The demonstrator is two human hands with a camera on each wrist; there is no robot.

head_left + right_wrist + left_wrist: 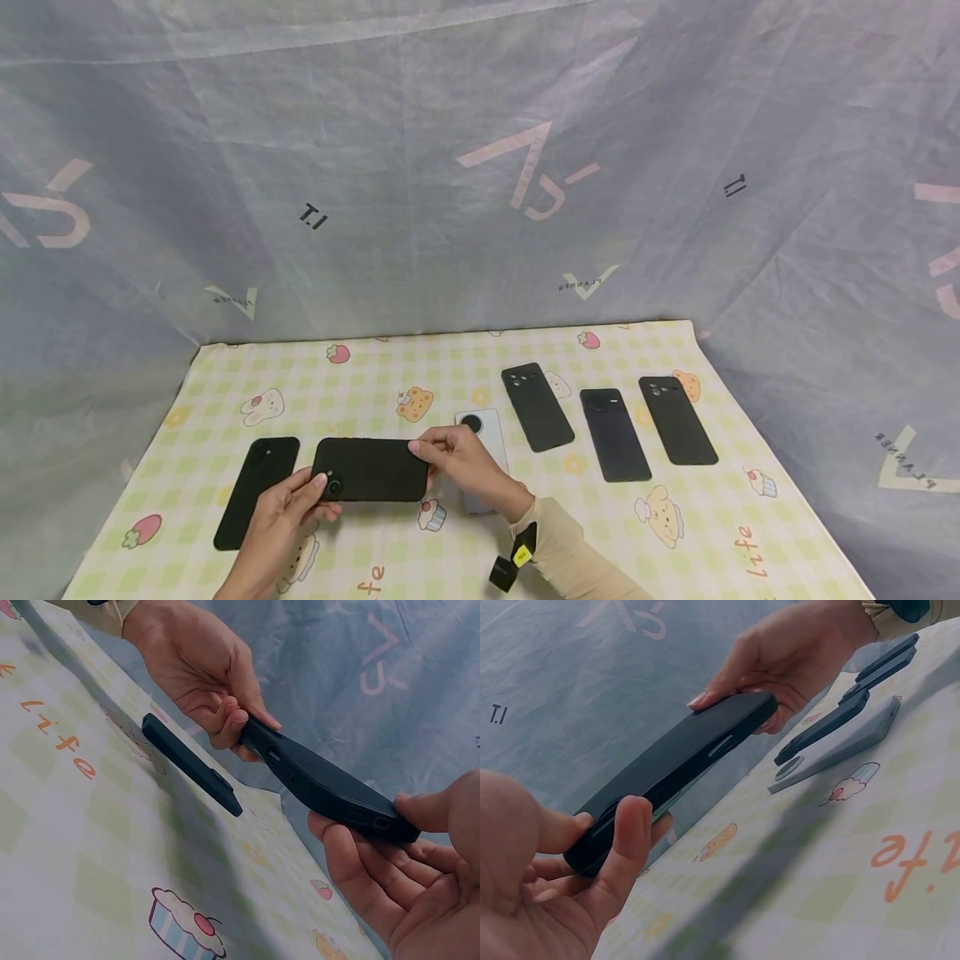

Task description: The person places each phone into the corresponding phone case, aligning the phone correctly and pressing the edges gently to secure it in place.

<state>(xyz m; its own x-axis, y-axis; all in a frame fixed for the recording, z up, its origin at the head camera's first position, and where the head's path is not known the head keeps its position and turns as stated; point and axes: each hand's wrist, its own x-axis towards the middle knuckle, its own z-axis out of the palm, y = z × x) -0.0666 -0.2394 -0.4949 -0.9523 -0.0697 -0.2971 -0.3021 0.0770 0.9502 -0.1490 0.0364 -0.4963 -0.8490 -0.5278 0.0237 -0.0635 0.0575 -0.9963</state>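
Observation:
Both hands hold a phone in a black case (375, 469) sideways above the table, its camera end toward the left. My left hand (281, 510) grips that end, thumb beside the camera ring. At the opposite end, my right hand (467, 467) pinches the case with the thumb on top and fingers underneath. A slot in the long edge of the case (682, 754) shows in the left wrist view, with a pale green edge below it. The case's short end (360, 817), with a small port opening, faces the right wrist camera.
A black phone (258, 492) lies left of the hands. A white phone (491, 437) lies partly hidden under the right forearm. Further right are a black phone case (540, 412), a dark phone (617, 437) and another black case (678, 423), all on a checked tablecloth (450, 362).

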